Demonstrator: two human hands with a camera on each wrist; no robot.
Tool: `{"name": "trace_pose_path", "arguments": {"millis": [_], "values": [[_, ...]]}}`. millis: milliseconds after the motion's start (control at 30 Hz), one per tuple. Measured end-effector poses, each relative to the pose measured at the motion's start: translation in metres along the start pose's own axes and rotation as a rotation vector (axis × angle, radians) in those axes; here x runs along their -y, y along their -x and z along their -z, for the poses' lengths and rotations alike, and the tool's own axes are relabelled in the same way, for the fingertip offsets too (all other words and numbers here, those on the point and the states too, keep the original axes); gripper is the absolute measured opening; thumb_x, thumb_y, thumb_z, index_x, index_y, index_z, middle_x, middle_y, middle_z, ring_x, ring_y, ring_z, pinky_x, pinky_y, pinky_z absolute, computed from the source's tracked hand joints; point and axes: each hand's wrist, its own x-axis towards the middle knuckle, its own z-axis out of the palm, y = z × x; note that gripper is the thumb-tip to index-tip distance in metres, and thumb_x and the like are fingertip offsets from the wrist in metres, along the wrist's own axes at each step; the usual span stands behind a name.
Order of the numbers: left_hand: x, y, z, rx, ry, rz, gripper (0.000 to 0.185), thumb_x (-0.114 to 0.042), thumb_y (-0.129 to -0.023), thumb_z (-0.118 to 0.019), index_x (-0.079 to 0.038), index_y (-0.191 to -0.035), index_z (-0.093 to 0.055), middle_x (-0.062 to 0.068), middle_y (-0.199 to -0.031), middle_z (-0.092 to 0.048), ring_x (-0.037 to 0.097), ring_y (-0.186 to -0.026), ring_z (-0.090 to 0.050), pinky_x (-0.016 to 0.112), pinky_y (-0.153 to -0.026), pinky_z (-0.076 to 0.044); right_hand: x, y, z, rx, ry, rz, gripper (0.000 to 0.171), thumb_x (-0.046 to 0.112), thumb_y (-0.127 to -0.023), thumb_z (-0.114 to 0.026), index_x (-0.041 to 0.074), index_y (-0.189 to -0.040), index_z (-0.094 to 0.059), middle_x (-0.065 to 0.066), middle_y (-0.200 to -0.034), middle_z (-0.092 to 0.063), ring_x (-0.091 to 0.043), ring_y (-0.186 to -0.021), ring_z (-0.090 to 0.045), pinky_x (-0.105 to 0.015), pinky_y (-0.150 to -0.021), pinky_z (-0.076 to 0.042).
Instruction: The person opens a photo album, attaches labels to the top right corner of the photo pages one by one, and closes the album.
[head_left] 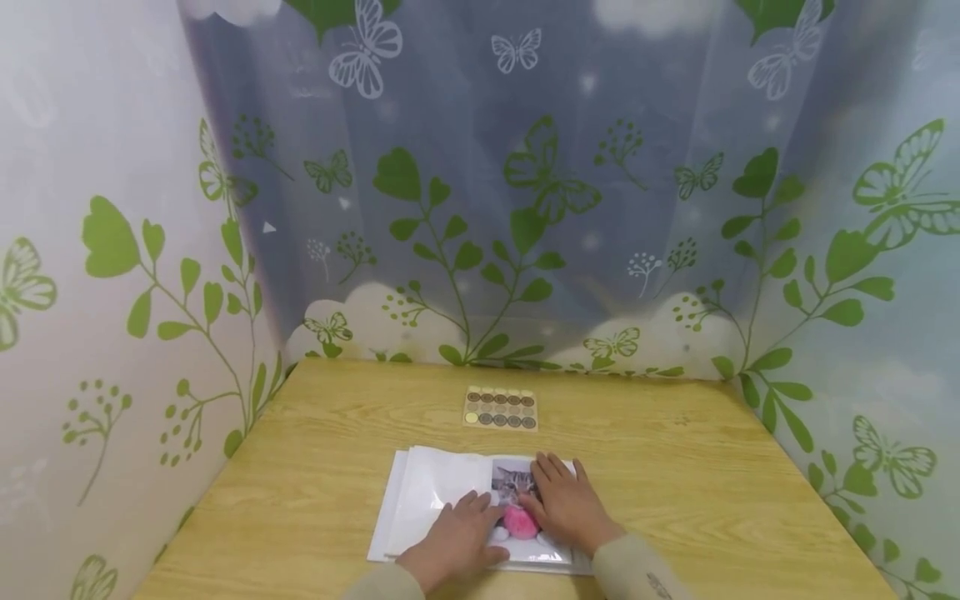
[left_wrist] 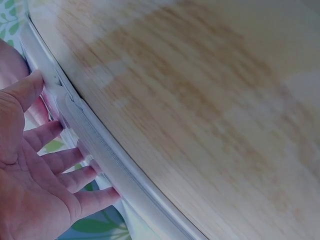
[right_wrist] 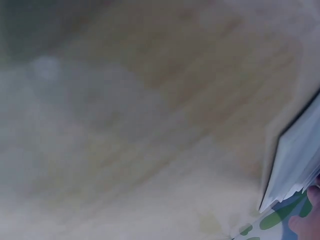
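Pale yellow wood grain is running across the table (head_left: 675,483), and near its front edge a stack of clear plastic sleeves (head_left: 420,500) is lying flat, a cat photo (head_left: 513,483) showing through the top one, with something pink and fluffy at the cat's chest. The person is leaning both hands on it. The left hand (head_left: 453,542) is resting palm down on the near middle of the sleeve, fingers straight and spread a little, their tips beside the picture's left edge. The right hand (head_left: 566,504) is lying flat over the photo's right side, fingers straight and close together, pointing to the far left. Neither hand is curling round anything; both are pressing. From the left wrist view the fingers (left_wrist: 60,160) are reaching out along the layered white edge of the stack (left_wrist: 100,145); the right wrist view is too blurred to add much beyond a corner of the sheets (right_wrist: 295,160).

Farther back, well apart from the hands, a sheet of round stickers (head_left: 501,408) is lying in the middle of the table, untouched. Leaf and butterfly curtains (head_left: 525,208) are hanging round three sides.

To my eye the person is smoothing or seating the photo in its sleeve. Any next move calls for even, flat pressure, so the slippery plastic is not sliding or creasing.
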Motion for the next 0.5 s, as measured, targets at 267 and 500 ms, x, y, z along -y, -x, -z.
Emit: {"name": "trace_pose_path", "arguments": {"millis": [267,500], "values": [[0.0,0.0,0.001,-0.005,0.017,-0.004,0.066,-0.051,-0.087,-0.069,-0.016,-0.141,-0.055,0.015,-0.146,-0.048,0.036,-0.136,-0.042,0.061,-0.105,-0.039,0.0,0.01,0.003,0.006,-0.015,-0.004,0.071,0.054,-0.102,-0.04,0.0,-0.149,-0.039,-0.019,-0.155,-0.036,-0.037,-0.143,-0.032,-0.062,-0.116,-0.017],[-0.001,0.001,0.001,-0.006,0.032,0.001,0.064,-0.049,-0.087,-0.07,-0.015,-0.139,-0.057,0.015,-0.145,-0.049,0.037,-0.136,-0.043,0.062,-0.105,-0.038,-0.004,0.016,0.004,-0.019,-0.016,-0.004,0.069,0.053,-0.102,-0.043,0.002,-0.148,-0.042,-0.02,-0.153,-0.039,-0.038,-0.141,-0.035,-0.063,-0.115,-0.018]]}}
